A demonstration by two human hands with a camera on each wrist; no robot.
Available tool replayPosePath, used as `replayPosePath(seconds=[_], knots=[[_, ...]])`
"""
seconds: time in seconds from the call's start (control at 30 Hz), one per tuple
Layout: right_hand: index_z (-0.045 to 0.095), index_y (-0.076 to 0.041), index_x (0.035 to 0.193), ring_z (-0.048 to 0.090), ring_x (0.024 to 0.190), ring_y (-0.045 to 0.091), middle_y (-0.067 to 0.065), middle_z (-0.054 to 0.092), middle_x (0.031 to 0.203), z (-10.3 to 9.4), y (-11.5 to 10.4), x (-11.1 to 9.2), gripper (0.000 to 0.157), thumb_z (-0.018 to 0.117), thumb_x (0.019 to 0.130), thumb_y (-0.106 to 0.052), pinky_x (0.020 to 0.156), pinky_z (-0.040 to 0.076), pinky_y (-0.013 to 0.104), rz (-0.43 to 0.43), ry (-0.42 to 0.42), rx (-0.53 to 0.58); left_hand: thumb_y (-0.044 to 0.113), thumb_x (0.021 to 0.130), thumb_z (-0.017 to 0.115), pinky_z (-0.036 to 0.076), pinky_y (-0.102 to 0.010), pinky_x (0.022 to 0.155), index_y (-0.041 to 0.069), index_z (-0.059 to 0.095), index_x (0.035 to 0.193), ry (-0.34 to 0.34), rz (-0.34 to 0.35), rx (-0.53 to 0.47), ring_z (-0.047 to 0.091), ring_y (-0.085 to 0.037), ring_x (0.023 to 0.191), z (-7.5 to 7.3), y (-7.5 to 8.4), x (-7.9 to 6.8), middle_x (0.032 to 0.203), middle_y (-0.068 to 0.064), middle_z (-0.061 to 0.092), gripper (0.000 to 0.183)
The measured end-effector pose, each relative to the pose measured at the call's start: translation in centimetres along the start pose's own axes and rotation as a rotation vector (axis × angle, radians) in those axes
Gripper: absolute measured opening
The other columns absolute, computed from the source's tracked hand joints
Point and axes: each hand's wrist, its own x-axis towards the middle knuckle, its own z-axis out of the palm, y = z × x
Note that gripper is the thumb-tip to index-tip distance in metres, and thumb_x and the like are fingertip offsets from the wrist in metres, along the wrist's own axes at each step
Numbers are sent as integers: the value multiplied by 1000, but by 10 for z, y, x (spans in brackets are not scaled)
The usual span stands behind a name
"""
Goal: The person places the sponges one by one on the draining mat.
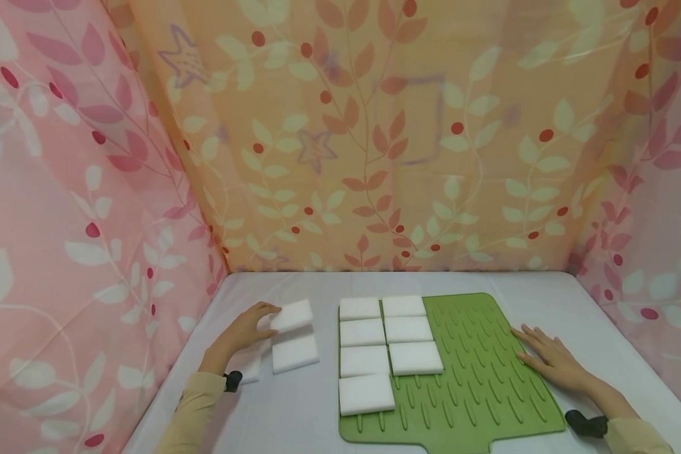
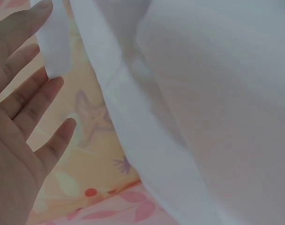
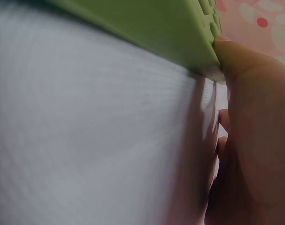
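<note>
My left hand [image 1: 248, 329] grips a flat white sponge [image 1: 292, 316] by its left end, thumb on the near side and fingertips at the far side. In the left wrist view the sponge [image 2: 55, 40] shows edge-on between thumb and fingers. Just in front of it lies another white sponge [image 1: 295, 353], and a third [image 1: 246, 367] is partly hidden behind the left wrist. My right hand [image 1: 557, 360] rests at the right edge of a green ridged drying mat [image 1: 482, 378], fingers extended. In the right wrist view its thumb touches the mat's edge [image 3: 198, 51].
Several white sponges [image 1: 366, 394] lie in two columns on the mat's left half, the left column reaching nearer. The mat's spout-like tab points to the near side. A white-covered table [image 1: 312, 416] lies beneath, with floral curtains [image 1: 363, 157] at the back and both sides.
</note>
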Motion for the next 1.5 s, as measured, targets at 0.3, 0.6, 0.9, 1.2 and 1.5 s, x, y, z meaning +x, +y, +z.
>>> replayPosePath(seconds=[0.3, 0.6, 0.9, 1.2, 1.5], knots=[[33, -11, 144, 14, 132, 54, 33, 28, 142, -1, -3, -1, 55, 51, 95, -28, 103, -11, 65, 0, -3, 9, 28, 79, 73, 39, -49, 98, 13, 56, 128, 15, -12, -10, 49, -30, 118, 2, 25, 2, 127, -8, 52, 54], [33, -12, 144, 13, 134, 51, 31, 30, 142, 0, -1, -3, 56, 53, 94, -25, 104, -11, 64, -22, 16, 3, 34, 78, 73, 43, -45, 95, 14, 57, 127, 27, 60, -1, 52, -26, 115, 5, 42, 6, 124, -5, 54, 55], [32, -12, 145, 12, 135, 50, 32, 29, 142, 0, -2, -3, 56, 52, 94, -26, 104, -14, 62, -24, 12, 1, 36, 79, 72, 44, -43, 95, 14, 57, 126, 23, 115, 16, 53, -25, 114, 14, 56, 12, 124, -4, 55, 54], [33, -12, 144, 15, 133, 53, 33, 30, 141, -1, -5, -2, 56, 53, 94, -25, 103, -11, 65, -27, 17, 8, 37, 80, 71, 43, -44, 95, 15, 57, 127, 22, 154, -25, 52, -24, 116, 28, 71, 15, 126, -2, 53, 53], [31, -13, 145, 13, 134, 52, 31, 28, 143, 1, -1, -2, 56, 51, 95, -27, 104, -13, 63, -10, 2, -3, 36, 82, 70, 44, -41, 94, 18, 55, 129, 26, 181, -42, 51, -21, 117, 45, 89, 18, 128, 0, 51, 53]])
